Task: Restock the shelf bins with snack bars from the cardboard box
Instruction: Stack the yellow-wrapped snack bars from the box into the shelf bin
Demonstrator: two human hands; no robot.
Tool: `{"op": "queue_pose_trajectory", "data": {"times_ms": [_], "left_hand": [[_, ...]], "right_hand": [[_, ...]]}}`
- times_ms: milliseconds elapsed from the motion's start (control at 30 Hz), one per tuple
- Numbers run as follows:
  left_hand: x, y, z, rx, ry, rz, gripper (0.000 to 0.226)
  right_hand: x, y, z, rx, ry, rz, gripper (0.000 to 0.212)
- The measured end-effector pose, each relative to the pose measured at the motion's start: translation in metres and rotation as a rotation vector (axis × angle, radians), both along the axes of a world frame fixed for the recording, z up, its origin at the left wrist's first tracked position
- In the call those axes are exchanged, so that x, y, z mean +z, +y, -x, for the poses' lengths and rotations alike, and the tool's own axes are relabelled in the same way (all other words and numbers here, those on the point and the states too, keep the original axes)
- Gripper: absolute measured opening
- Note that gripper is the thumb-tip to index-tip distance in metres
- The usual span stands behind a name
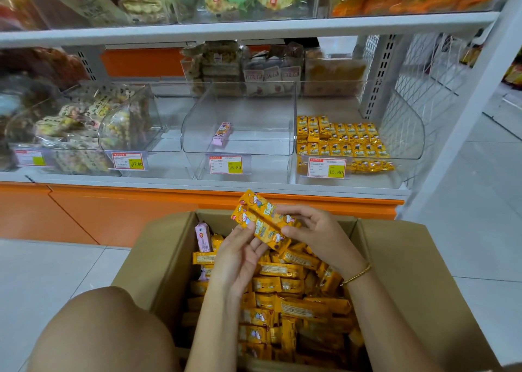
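Beside a bare knee (107,329), over the far edge of the cardboard box (395,258), squaring two yellow snack bars (262,222) pinched by left hand (237,256) and right hand (319,233) alike, likely for the part-filled bin (406,134) at the right end of the shelf (197,181).

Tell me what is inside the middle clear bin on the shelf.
Inside the middle bin lies one pink snack bar. The price tag on its front hides a small patch behind it.
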State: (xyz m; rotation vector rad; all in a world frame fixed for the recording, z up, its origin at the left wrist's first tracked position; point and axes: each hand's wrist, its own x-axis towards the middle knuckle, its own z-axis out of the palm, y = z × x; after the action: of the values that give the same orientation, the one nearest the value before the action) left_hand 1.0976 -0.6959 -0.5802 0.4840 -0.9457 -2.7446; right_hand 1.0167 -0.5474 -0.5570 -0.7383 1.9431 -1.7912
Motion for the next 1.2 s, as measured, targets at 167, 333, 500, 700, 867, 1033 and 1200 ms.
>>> {"op": "queue_pose_trajectory", "data": {"times_ms": [167, 333, 500, 700, 867, 1033, 1200], "left_hand": [[0.014, 0.006, 0.009, 0.048, 0.031, 0.117, 0.036], [0.045, 0.014, 0.043, 0.001, 0.003, 0.346, 0.028], [0.093, 0.020, 0.088, -0.135, 0.068, 0.679, 0.022], [0.100, 0.014, 0.144, 0.016, -0.240, 1.549, 0.050], [0.089, 0.008, 0.166, 0.042, -0.203, 1.605, 0.040], [0.083, -0.003, 0.169, -0.024, -0.168, 1.567, 0.035], [0.077, -0.008, 0.172, -0.021, -0.158, 1.538, 0.042]], "right_hand": [[0.011, 0.000, -0.003, 0.002, 0.078, -0.021, 0.044], [0.032, -0.004, 0.006, -0.280, 0.509, -0.373, 0.077], [0.064, 0.012, 0.048, -0.596, 0.523, -0.293, 0.066], [0.096, 0.033, 0.154, -0.788, 0.411, -0.470, 0.047], [0.093, 0.033, 0.229, -0.723, 0.232, -0.829, 0.059], [0.083, 0.011, 0.267, -0.655, 0.217, -1.024, 0.038], [0.062, -0.011, 0.280, -0.566, 0.209, -0.910, 0.064]]}}
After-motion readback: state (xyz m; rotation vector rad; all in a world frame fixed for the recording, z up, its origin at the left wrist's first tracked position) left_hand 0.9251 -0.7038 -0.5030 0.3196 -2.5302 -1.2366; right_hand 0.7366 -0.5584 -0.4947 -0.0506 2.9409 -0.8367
